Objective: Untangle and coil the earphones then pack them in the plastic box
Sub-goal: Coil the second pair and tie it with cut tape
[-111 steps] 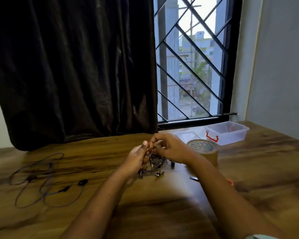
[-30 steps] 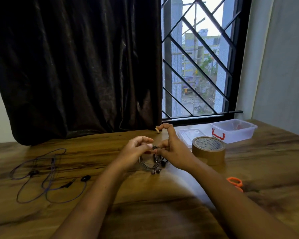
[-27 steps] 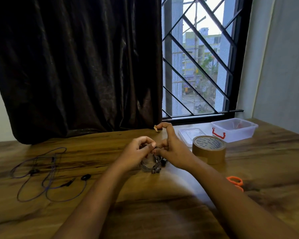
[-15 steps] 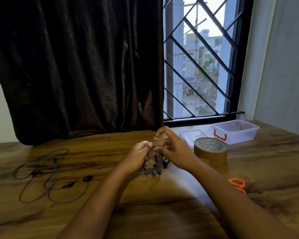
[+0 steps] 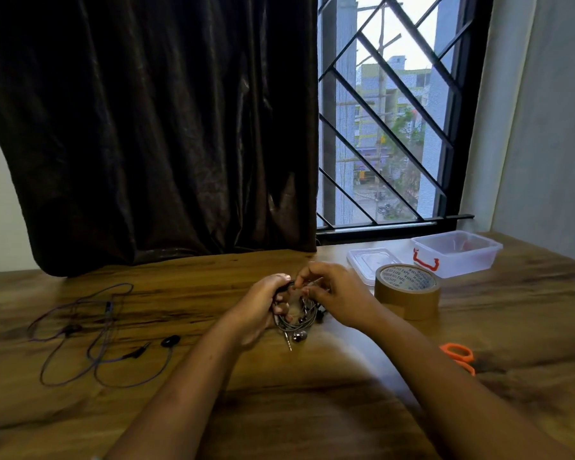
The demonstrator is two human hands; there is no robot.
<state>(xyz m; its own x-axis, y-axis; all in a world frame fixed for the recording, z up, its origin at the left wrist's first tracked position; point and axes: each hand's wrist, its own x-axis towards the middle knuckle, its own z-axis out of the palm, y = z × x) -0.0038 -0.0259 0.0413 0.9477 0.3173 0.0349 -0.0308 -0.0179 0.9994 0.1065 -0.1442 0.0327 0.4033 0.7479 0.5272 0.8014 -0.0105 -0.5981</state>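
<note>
Grey earphones [image 5: 292, 323] being coiled at mid-table
They are gripped by the left hand [image 5: 263, 307] and pinched by the right hand [image 5: 332, 293]; a carry to the plastic box [image 5: 458, 257], far right, is judged next.

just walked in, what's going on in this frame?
A person holds the grey earphones as a coiled bundle over the wooden table. The left hand grips the bundle, the right hand pinches the cord at its top, and the plug hangs below. A purple-corded pair lies loose on the left, not coiled. The plastic box sits open at the back right, its lid beside it, behind a tape roll.
</note>
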